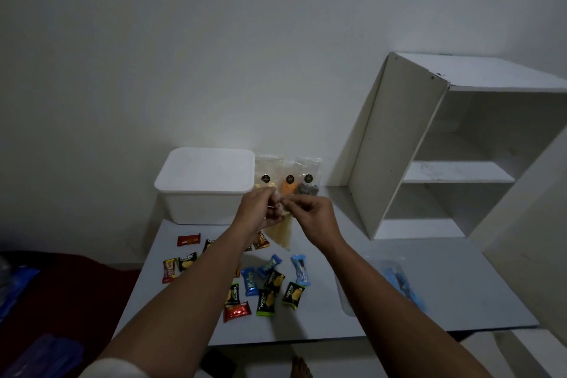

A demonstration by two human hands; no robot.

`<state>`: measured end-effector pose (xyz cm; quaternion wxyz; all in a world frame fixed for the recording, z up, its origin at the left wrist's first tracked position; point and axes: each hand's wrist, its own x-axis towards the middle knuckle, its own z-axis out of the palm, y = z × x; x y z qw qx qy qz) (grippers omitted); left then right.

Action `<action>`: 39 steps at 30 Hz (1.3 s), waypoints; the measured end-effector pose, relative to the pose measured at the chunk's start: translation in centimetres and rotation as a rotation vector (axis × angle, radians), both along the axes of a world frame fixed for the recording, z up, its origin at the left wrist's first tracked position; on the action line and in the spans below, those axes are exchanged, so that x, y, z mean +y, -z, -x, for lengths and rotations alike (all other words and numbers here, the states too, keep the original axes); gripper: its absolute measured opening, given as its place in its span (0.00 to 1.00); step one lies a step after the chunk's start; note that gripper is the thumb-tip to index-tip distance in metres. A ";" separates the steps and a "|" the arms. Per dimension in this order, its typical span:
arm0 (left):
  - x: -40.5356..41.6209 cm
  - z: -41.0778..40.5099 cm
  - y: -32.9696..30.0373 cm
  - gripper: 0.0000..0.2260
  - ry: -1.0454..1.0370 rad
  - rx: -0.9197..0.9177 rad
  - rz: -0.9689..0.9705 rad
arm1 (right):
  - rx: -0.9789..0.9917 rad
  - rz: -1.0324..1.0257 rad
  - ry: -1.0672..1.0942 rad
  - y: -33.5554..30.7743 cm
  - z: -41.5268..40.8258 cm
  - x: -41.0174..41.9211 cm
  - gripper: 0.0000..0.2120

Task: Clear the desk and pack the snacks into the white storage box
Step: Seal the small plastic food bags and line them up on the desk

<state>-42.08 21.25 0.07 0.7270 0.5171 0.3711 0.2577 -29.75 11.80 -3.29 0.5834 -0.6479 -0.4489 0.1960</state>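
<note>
The white storage box [199, 205] stands with its lid on at the back left of the desk [429, 279]. Above the desk my left hand [256, 209] and my right hand [313, 216] both pinch the top of a clear bag of yellowish snacks [283, 235], which hangs down between them. Three clear snack bags [290, 176] with black round labels lean against the wall beside the box. Several small wrapped snacks [270, 282] in black, blue and red lie scattered on the desk below my arms.
A white shelf unit [429, 163] stands on the right part of the desk. A clear plastic bag with blue packets [399, 285] lies on the desk's right side. A dark red bed [61, 301] lies to the left. My foot [302, 368] shows below the front edge.
</note>
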 end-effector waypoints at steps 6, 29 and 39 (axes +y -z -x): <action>0.1 0.2 0.0 0.12 0.063 -0.002 -0.044 | 0.053 -0.040 -0.038 -0.6 0.7 -0.6 0.08; 1.4 0.3 -0.6 0.13 0.180 0.215 -0.644 | 0.121 0.044 0.008 -3.2 0.9 0.9 0.06; 2.0 -0.2 -2.6 0.15 0.169 0.247 -0.824 | 0.093 0.041 0.002 -4.6 0.8 1.1 0.04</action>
